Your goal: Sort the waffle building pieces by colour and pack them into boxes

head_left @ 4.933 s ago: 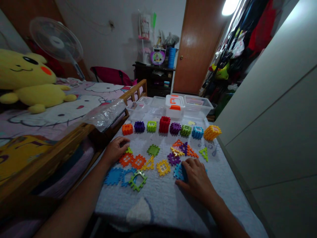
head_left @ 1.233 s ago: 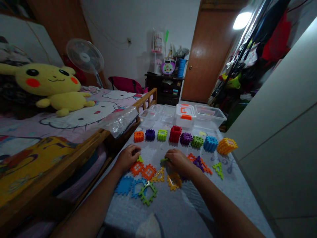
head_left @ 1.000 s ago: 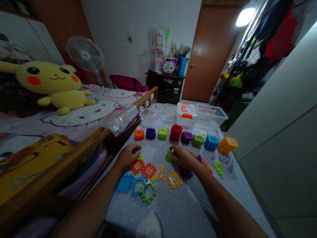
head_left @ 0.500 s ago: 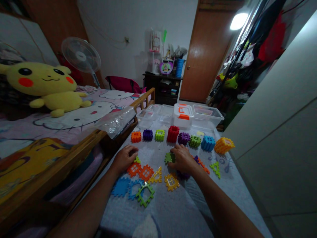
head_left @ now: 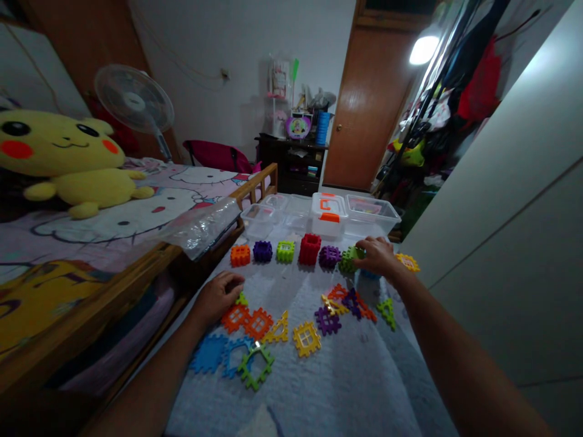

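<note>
My right hand (head_left: 379,255) reaches to the far row of cubes with its fingers closed on a green tile (head_left: 351,255). It presses the tile against the green cube (head_left: 346,264). The blue cube (head_left: 367,275) is mostly hidden under that hand, and the yellow-orange cube (head_left: 409,262) is just beyond it. My left hand (head_left: 217,296) rests on the grey cloth (head_left: 346,376), fingers curled over a small green piece (head_left: 242,298), next to two orange tiles (head_left: 246,320).
Orange (head_left: 240,255), purple (head_left: 262,250), light-green (head_left: 285,250), red (head_left: 310,248) and purple (head_left: 329,256) cubes stand in a row. Several flat tiles lie nearer me. Clear tubs (head_left: 371,213) stand behind. A wooden bed rail (head_left: 150,267) runs along the left, a wall on the right.
My right hand lifted the green tile from the middle of the cloth and carried it far right to the green cube. The purple tile it covered now shows. My left hand stayed put.
</note>
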{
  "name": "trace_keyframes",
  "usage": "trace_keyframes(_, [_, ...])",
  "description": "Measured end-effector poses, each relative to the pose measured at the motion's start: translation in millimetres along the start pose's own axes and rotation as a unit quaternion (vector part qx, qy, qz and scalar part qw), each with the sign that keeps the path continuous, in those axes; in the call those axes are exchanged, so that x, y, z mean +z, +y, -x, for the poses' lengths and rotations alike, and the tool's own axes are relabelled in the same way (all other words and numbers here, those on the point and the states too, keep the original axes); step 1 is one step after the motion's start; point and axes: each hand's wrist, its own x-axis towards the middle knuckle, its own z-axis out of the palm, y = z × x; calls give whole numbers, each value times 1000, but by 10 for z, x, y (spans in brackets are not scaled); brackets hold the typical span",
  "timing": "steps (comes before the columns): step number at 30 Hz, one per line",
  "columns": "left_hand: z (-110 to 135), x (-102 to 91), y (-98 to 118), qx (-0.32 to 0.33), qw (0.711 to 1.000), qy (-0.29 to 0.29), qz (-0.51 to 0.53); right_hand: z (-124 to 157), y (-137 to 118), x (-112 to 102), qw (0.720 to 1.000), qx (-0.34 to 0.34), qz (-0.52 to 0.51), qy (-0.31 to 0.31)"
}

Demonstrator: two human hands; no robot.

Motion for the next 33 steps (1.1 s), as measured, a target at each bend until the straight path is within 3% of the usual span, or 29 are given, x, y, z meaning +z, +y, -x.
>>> trace_keyframes(12, [5,4,-11,5,1000,-9,-5,-51,-81,63,999,-23,18,-18])
trace_keyframes(23, [5,2,-12,-6,1000,-7,-3,-289,-557,155,994,-98,25,-35])
trace_keyframes(33, [10,-12,17,-7,1000,-4,2,-422,-631,125,992,-96,53,-65])
